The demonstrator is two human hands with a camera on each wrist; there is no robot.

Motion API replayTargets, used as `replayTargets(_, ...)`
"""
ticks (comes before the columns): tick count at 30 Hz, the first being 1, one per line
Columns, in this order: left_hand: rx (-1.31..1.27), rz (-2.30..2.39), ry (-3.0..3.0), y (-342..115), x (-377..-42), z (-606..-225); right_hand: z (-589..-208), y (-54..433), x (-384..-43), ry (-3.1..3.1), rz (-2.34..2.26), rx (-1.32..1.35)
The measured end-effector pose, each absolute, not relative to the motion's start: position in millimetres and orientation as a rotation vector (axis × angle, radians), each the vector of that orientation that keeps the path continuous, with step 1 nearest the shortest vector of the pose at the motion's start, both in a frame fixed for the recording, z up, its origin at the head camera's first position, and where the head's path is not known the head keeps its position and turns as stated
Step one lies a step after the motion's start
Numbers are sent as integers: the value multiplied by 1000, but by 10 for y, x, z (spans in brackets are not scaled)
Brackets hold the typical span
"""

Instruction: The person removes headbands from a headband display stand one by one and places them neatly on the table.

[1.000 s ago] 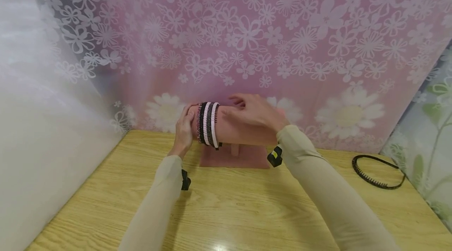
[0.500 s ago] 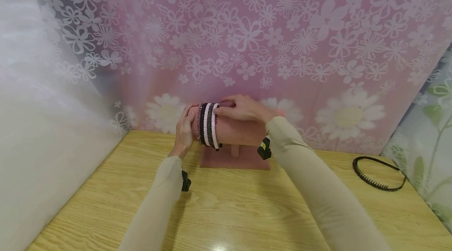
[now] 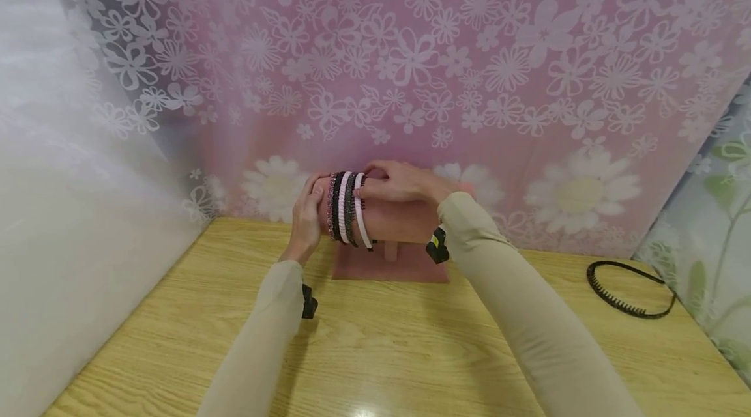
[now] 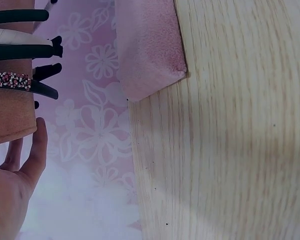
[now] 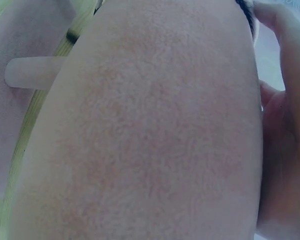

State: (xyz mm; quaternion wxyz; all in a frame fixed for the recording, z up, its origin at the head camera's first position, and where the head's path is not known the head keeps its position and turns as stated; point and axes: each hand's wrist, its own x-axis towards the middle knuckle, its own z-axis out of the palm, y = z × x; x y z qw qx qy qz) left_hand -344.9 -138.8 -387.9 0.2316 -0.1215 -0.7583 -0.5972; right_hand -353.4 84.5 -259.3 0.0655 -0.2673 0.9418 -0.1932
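Note:
A pink plush roll [image 3: 405,220] lies level on a short post above a pink base [image 3: 411,268]. Several headbands sit side by side over its left part, among them a speckled red-and-white one [image 4: 10,80] and dark ones. My left hand [image 3: 306,221] holds the roll's left end, its fingers curled at the edge in the left wrist view. My right hand [image 3: 400,182] pinches the top of the rightmost white headband [image 3: 362,225], which has dark teeth and slants away from its neighbours at the lower end. In the right wrist view the roll hides most of the headbands.
A black toothed headband [image 3: 600,291] lies on the wood-grain table [image 3: 375,345] at the right. Close behind the stand hangs a pink flowered curtain [image 3: 411,78], with pale sheeting [image 3: 88,208] on the left side.
My right hand has come left and down onto the rightmost white headband. That headband's lower end has shifted right, away from the dark one beside it. My left hand has stayed put.

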Motion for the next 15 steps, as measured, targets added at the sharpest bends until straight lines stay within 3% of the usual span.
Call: replayTargets(15,-343,-1605,-2095,-1384,-3412,-3879,-2632,942,-3464,2771,-620,-1047)
